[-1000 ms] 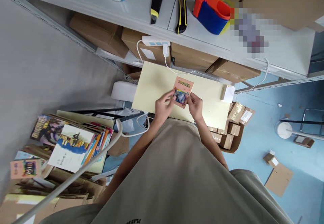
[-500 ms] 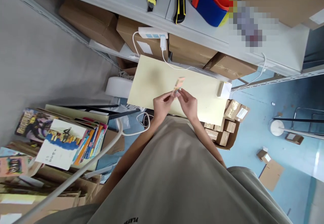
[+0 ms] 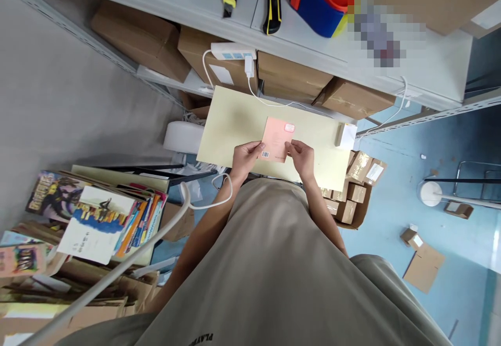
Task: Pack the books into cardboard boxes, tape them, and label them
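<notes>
A thin pink booklet [image 3: 278, 138] is held up over the pale yellow board [image 3: 317, 153]. Its visible face carries a barcode at the lower left and a small red-and-white label at the upper right. My left hand [image 3: 245, 159] pinches the booklet's lower left edge between thumb and fingers. On the opposite edge, the fingers of my right hand [image 3: 302, 159] are closed in the same way. The booklet's other face is hidden from me.
Beyond the board, a grey shelf [image 3: 313, 54] holds two box cutters [image 3: 273, 4] and a red-and-blue tape dispenser [image 3: 319, 4]. A white box [image 3: 346, 136] stands at the board's right end. Books [image 3: 97, 215] are piled at left, near a white curved tube [image 3: 156, 239].
The booklet has turned from nearly edge-on to show its flat pink face. My hands have moved apart to its two side edges.
</notes>
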Tool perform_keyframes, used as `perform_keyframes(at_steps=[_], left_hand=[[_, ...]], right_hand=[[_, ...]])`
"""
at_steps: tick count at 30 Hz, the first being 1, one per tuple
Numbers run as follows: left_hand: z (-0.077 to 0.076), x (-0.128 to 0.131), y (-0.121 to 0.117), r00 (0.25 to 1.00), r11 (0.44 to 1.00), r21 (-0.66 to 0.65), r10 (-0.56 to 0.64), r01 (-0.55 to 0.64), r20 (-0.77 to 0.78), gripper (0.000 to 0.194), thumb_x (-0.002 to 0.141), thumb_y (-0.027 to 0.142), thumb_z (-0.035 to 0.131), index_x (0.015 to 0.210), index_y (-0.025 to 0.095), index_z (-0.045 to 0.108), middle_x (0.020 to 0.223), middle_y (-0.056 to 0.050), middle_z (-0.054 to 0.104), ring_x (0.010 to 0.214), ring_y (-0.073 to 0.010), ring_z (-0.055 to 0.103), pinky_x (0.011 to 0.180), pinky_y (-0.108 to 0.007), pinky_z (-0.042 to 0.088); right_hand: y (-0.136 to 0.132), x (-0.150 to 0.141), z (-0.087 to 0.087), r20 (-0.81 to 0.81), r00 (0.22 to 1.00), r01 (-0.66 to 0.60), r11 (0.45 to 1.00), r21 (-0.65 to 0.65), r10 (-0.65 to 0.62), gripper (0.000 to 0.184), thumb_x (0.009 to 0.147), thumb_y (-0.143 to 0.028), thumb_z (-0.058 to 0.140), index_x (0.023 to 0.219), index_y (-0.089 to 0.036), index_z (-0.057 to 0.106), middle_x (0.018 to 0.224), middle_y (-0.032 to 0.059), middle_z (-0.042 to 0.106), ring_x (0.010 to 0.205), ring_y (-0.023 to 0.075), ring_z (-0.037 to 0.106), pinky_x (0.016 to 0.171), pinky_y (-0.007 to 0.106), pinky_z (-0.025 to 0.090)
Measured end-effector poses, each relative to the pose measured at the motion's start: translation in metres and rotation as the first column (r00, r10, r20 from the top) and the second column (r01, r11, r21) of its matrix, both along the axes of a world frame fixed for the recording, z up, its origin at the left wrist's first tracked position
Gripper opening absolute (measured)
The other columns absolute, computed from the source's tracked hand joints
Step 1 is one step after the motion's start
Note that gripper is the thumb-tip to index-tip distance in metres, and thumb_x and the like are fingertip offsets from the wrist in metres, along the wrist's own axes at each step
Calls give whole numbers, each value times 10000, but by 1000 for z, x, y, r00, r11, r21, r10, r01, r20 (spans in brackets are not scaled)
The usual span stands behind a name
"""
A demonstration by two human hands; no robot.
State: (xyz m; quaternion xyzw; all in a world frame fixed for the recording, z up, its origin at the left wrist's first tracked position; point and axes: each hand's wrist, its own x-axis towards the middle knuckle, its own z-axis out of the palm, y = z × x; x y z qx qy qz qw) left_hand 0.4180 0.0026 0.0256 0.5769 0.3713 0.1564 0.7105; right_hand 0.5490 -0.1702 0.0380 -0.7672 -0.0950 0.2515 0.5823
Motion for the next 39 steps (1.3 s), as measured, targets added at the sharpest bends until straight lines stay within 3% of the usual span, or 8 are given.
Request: perform_keyframes(at_steps=[5,10,15,20,26,29,33,39], left_hand=[[11,3,-24,998,975,211,62,-63,10,469,891,675,892,997,220,936,1060,-82,909,1002,-309,841,940,-410,672],[23,-1,-34,991,918,388,-119,83,68,347,977,598,839,1086,285,939,1264,-92,899,1183,-322,850,1140,-480,663],[0,-5,9,1000,965,263,-2,-2,12,638,876,686,901,1294,206,865,1360,-165,863,1181,-289,815,902,-345,660],[-15,-8,39,991,985,125,-128,123,32,632,753,647,982,1167,181,879,1179,-148,886,1054,-274,802,828,-319,600],[16,-18,34,978,841,524,-198,133,70,109,943,380,855,907,278,849,1063,-69,881,1096,-276,774,984,-431,612],[26,-21,32,966,785,603,-244,143,88,140,987,306,801,850,285,819,1037,-54,881,1093,-269,784,1078,-489,613],[23,-23,29,976,846,524,-182,95,117,217,994,434,846,905,248,779,1064,-78,874,1118,-267,813,1077,-460,634],[12,-30,29,983,908,406,-156,105,94,456,1014,668,810,1066,218,858,1158,-118,878,1119,-261,830,1030,-391,662]], right_hand=[[11,-18,12,27,999,-27,999,24,27,716,919,-814,792,1301,-210,835,1341,156,875,1231,350,852,1073,516,710],[19,-28,21,59,989,-140,988,66,137,677,998,-868,676,1137,-228,848,1008,69,886,998,276,854,925,393,711],[7,-9,3,-90,977,-177,973,150,192,808,857,-965,748,1184,-227,781,822,-1,808,772,218,766,780,384,696],[1,1,-9,-121,959,-229,953,201,256,779,849,-902,817,1253,-261,637,794,-23,801,704,196,732,785,394,681],[0,4,12,139,936,-344,923,172,323,530,1000,-809,751,1006,-296,617,1301,124,869,1408,301,770,1287,554,565],[0,2,21,175,929,-352,926,139,327,512,1042,-797,706,961,-300,613,1398,134,847,1549,308,685,1354,589,505],[-2,3,15,189,934,-336,925,177,303,535,1024,-817,723,1020,-282,694,1299,123,862,1388,305,776,1281,540,576],[-6,5,0,109,961,-271,947,174,255,738,979,-799,808,1502,-291,689,982,33,853,883,224,775,885,394,686]])
